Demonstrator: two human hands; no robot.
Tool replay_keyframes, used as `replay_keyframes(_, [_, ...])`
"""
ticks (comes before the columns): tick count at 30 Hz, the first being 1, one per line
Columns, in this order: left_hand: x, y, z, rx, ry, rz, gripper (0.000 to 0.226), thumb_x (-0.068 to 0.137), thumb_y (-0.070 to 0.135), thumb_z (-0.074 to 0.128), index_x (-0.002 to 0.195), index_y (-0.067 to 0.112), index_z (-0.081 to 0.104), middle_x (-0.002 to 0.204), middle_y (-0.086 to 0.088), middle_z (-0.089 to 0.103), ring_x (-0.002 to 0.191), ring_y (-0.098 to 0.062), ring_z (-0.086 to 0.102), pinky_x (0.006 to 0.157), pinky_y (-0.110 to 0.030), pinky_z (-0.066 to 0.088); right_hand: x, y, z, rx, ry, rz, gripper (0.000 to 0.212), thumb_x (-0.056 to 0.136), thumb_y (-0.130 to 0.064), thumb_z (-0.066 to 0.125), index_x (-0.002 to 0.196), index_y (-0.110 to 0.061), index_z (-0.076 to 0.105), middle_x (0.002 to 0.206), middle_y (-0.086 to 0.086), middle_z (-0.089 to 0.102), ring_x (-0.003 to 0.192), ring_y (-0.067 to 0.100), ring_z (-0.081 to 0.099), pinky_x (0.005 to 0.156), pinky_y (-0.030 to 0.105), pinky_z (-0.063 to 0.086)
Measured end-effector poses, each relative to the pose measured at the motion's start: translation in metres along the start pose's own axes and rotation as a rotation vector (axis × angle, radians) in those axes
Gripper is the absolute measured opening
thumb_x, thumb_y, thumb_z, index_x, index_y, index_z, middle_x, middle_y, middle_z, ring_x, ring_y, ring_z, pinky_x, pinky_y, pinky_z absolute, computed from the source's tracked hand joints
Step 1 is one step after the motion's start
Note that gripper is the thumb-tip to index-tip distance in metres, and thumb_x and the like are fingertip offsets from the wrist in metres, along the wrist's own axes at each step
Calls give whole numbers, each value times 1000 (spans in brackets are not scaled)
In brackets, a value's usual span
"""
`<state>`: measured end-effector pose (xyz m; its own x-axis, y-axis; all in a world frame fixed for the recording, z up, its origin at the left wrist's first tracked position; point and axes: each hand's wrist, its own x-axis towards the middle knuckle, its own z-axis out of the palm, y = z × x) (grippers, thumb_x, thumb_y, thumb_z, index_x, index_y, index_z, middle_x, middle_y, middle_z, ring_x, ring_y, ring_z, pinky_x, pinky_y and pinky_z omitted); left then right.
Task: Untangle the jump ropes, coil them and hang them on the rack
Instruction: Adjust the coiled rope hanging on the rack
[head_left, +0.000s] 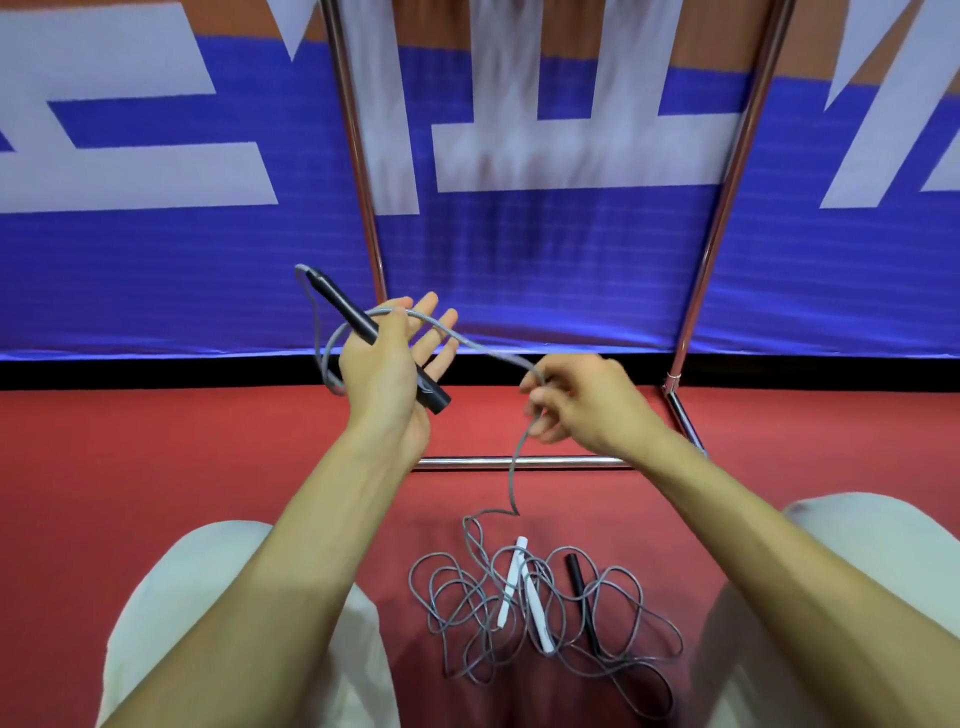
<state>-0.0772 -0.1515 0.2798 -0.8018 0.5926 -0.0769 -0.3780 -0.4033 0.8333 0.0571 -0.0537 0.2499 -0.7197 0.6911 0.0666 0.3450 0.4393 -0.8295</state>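
Left grip (387, 364) thumb-clamps the black handle (343, 306), fingers spread; right grip (576, 400) beside it pinches the grey rope (488, 348) trailing down-frame to the tangle (540, 613).

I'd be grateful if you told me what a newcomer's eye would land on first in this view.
Mid-frame, the left hand holds a slim black cylindrical handle under its thumb while the right hand pinches the grey braided rope running from it. Below, on the red floor, lies a tangled heap of grey rope with two white handles and a second black handle. A chrome tube rack stands behind.
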Motion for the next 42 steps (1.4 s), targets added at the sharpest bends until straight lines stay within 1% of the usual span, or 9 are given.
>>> replay_keyframes(4, [-2, -11, 1, 181, -76, -102, 19, 103, 18, 44, 112, 10, 58, 109, -9, 71, 92, -23, 73, 74, -34, 60, 2, -7, -20, 385, 237, -37, 17, 95, 1, 50, 83, -8, 59, 71, 14, 66, 50, 18, 63, 53, 25, 55])
replay_keyframes(11, [-24, -32, 9, 721, -529, -220, 18, 98, 20, 54, 102, 16, 71, 107, -4, 74, 98, -17, 72, 94, -35, 54, 2, -15, -45, 818, 407, -49, 17, 99, -6, 45, 92, -6, 60, 70, 5, 59, 47, 6, 52, 52, 17, 46])
replay_keyframes(18, [-37, -31, 15, 607, -711, -259, 21, 100, 17, 49, 106, 8, 67, 103, -13, 74, 97, -23, 72, 82, -26, 58, 8, -4, -60, 1260, 552, 156, 12, 95, 3, 50, 86, 2, 58, 80, 12, 61, 49, 9, 62, 57, 16, 52])
replay_keyframes(22, [-42, -34, 19, 533, -648, -190, 14, 99, 10, 51, 97, 3, 63, 91, -15, 75, 90, -28, 73, 78, -31, 60, 11, 1, -55, 1170, 508, 212, 10, 94, 2, 52, 87, 3, 58, 81, 12, 58, 51, 11, 63, 58, 17, 53])
replay_keyframes(25, [-40, -33, 22, 347, -487, -149, 15, 101, 8, 46, 96, 3, 60, 85, -14, 75, 86, -28, 74, 77, -33, 61, 11, 4, -49, 862, 428, 187, 12, 96, -11, 53, 96, -1, 60, 83, 9, 61, 57, 16, 61, 58, 21, 54])
replay_keyframes(31, [-28, -16, 21, -103, -271, -170, 12, 101, 6, 46, 101, -3, 54, 95, -20, 73, 90, -31, 73, 76, -32, 60, 5, 2, -27, 276, -54, 107, 42, 81, 22, 37, 104, -1, 64, 94, 10, 67, 82, 15, 62, 71, 15, 49])
replay_keyframes(35, [-22, -7, 16, -281, -217, -245, 15, 101, 5, 44, 108, -3, 55, 102, -20, 72, 90, -29, 73, 77, -33, 61, -1, 4, -17, 52, -303, 112, 25, 87, 7, 53, 88, -15, 65, 89, 1, 63, 79, 10, 56, 76, 24, 47])
replay_keyframes(39, [-17, -1, 10, -486, -146, -367, 16, 101, 6, 45, 110, 2, 57, 99, -14, 75, 94, -28, 73, 81, -36, 59, -1, 9, -11, -161, -266, 210, 23, 98, -13, 48, 78, -13, 61, 88, 10, 67, 70, 25, 57, 67, 37, 55])
replay_keyframes(42, [-14, -7, 7, -346, -136, -343, 20, 103, 14, 44, 104, 2, 60, 98, -13, 75, 101, -24, 70, 82, -31, 59, 1, 8, -15, 42, -132, 277, 24, 99, -8, 44, 79, -8, 57, 79, 11, 66, 60, 29, 64, 58, 35, 58])
